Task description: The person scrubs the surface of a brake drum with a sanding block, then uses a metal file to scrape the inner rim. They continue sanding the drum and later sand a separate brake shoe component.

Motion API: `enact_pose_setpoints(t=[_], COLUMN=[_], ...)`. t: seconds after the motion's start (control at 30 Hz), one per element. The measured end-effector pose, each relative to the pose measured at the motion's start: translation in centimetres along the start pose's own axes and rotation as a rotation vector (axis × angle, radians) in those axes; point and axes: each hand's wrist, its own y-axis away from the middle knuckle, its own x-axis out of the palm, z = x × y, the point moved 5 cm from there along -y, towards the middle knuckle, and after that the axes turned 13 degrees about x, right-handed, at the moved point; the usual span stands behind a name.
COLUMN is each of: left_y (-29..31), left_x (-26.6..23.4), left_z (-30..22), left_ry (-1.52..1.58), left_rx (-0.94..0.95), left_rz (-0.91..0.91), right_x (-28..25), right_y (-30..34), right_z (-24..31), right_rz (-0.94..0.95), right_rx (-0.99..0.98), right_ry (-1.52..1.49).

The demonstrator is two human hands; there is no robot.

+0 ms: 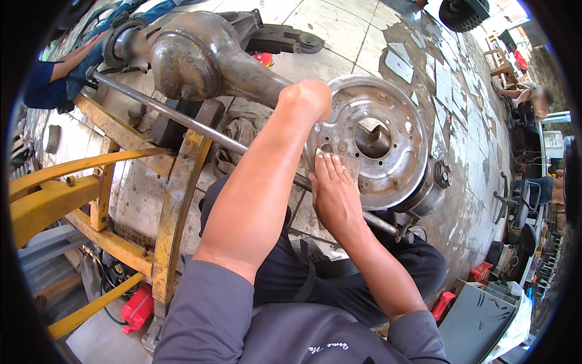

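A round grey metal brake drum (405, 167) with a ring of holes about its centre faces up at the end of a large axle (245, 70). My left hand (308, 99) is closed at the drum's upper left edge, its fingertips hidden from view. Lower on the drum's face lies a brownish piece of what looks like sandpaper (348, 165). Over it my right hand (337, 195) is laid flat, fingers stretched out and side by side. A long metal rod (224, 141) passes beneath my left forearm and under my right hand.
To my left stands a yellow metal frame (176, 218), with a red object (138, 308) below it. A co-worker's blue sleeve (37, 85) is at the far left. At lower right sits a grey metal box (476, 327). Broken floor tiles (445, 85) lie beyond the drum.
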Motion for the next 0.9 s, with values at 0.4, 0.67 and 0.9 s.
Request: enact_pose_setpoints(t=[0.4,0.67,0.9], left_y=[0.1,-0.7,-0.3], left_x=[-0.6,-0.2,-0.5], left_z=[0.2,0.5,0.1], left_ry=[0.000,-0.038,-0.033], left_rx=[0.006,0.027,0.017], left_rz=[-0.021,-0.011,-0.010], right_x=[0.1,0.3,0.4], right_y=[-0.3,-0.4,-0.4], right_z=[0.0,0.1,-0.2], right_rz=[0.006,-0.021,-0.025], right_rx=[0.008,-0.002,0.013], right_ry=[-0.082,-0.021,-0.073])
